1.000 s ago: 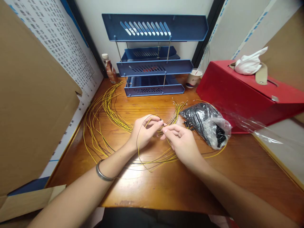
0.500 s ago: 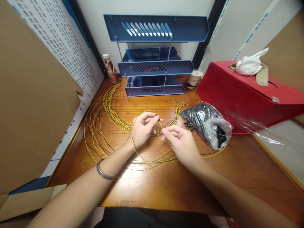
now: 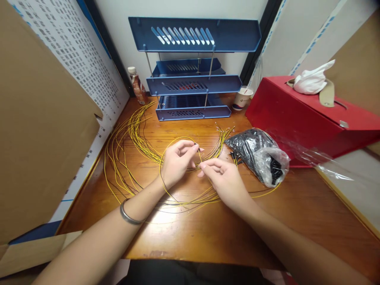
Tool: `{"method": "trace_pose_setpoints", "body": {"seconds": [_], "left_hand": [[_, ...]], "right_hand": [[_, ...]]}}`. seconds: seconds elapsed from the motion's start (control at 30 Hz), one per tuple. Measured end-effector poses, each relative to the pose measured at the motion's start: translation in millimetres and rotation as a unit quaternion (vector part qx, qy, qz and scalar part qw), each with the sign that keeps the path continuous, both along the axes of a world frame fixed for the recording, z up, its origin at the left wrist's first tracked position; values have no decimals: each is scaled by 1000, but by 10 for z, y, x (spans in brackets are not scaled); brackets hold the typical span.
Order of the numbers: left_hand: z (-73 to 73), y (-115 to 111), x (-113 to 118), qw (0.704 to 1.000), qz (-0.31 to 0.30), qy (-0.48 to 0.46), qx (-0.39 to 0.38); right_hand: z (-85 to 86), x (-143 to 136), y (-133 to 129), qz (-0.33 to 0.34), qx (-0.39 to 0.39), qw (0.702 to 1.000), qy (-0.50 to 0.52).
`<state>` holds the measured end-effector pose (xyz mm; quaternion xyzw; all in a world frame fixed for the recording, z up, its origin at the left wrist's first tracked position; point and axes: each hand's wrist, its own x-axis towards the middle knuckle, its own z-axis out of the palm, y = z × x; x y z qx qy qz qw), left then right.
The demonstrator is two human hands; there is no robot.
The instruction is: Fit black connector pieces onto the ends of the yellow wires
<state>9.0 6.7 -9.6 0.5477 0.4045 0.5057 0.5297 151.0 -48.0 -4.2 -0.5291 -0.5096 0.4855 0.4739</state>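
Observation:
My left hand pinches a small black piece at the end of a yellow wire, just over the wooden table. To its right, my right hand has thumb and forefinger closed on the yellow wire a little below that piece. A loop of wire curves round my left wrist. Under and around both hands lies a large loose coil of yellow and dark wires, whose tips fan out right of centre. Beside my right hand, several wire ends with black connectors poke out near a plastic bag.
The clear bag of black parts rests on the table at right. Behind stand a blue tray rack, a bottle, a paper cup and a red box. Cardboard borders the left.
My right hand has shifted slightly left, still pinching the wire. The wire loop round my left wrist has swung a little to the left.

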Motion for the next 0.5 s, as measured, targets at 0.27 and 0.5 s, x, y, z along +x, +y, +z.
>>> {"method": "trace_pose_setpoints", "body": {"seconds": [0.27,0.5], "left_hand": [[16,14,-13,1000,5,3,-2],[40,-37,3,998,-66,-23,-8]], "right_hand": [[43,18,-7,-12,6,1000,-19],[20,26,3,-12,8,1000,-6]]}}
